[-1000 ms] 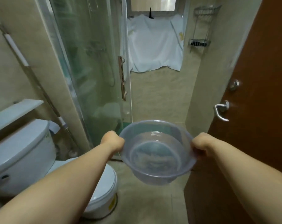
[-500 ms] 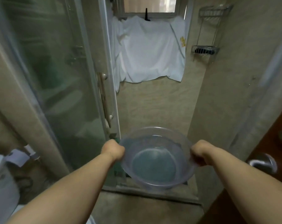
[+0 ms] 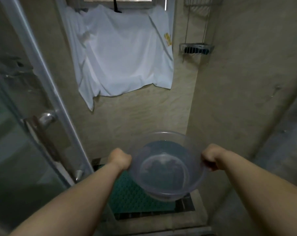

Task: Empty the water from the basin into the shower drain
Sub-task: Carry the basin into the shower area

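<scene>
Basin [image 3: 166,167]: clear plastic, round, held in the air at the shower threshold, over the green perforated mat [image 3: 127,195] and the dark strip of floor grate [image 3: 152,213] along the mat's near edge. Water present, pooled toward the far wall of the basin; near part of the bottom looks shallower. Judged: the far rim is dipped slightly, so the tilt has begun, but no water is seen crossing the rim.

Left hand [image 3: 120,158]: fingers curled tight around the rim on the basin's left side. Right hand [image 3: 210,158]: same fist-like clamp on the rim at the right side. The two holds sit opposite each other across the bowl, at about equal reach; neither arm is clearly nearer. Fingertips are hidden under the rim.

Key relation: the line between the two hands runs left to right, so the basin can pivot about it. The pour lip is the far rim, pointing away from the person toward the tiled back wall. Whether the actual drain opening is the grate or lies under the mat, cannot tell.

Surroundings: glass shower door [image 3: 25,133] open at left, its metal handle [image 3: 45,117] near the left forearm. White cloth [image 3: 125,60] hangs on the back wall; wire caddy [image 3: 196,49] at right.

Next step, judged: roll both wrists forward evenly. Risk: uneven lift slops water sideways.
</scene>
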Demonstrator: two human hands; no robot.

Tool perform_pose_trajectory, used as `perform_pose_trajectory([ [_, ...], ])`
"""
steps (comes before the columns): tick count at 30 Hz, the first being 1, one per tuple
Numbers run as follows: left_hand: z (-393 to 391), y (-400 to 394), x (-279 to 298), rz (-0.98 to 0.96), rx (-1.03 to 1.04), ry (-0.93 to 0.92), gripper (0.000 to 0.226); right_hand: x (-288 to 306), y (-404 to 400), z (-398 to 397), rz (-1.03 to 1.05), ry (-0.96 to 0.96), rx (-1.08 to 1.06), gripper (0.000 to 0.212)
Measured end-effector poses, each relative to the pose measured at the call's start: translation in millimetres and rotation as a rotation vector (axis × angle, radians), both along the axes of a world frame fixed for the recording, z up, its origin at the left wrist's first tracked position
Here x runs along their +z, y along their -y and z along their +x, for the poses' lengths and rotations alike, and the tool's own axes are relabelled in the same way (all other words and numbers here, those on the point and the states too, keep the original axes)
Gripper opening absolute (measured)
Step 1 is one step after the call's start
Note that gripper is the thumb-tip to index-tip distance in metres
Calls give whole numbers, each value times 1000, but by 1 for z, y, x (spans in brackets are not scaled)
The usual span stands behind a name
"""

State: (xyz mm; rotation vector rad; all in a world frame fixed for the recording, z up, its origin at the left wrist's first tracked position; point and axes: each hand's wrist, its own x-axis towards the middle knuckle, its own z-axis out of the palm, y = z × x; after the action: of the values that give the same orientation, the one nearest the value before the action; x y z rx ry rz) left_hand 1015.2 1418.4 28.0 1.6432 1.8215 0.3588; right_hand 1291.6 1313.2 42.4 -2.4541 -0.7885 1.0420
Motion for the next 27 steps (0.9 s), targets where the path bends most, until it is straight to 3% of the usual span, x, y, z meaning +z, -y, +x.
perform_pose_trajectory([
  [4, 31, -62, -7, -18, 13, 43, 31, 1, -65, 31, 15, -1, 32, 37],
  [8, 56, -111, -13, -18, 77, 83, 16, 2, -129, 57, 3, 8, 106, 36],
  [15, 75, -191, -26, -86, 147, 174, 19, -5, -226, 82, 35, -31, 115, 35],
  [22, 69, -278, -51, -81, 286, 177, 22, -19, -352, 86, 12, 15, 269, 28],
  [27, 45, -336, -76, -85, 459, 187, 25, -40, -459, 62, -29, 8, 432, 36],
])
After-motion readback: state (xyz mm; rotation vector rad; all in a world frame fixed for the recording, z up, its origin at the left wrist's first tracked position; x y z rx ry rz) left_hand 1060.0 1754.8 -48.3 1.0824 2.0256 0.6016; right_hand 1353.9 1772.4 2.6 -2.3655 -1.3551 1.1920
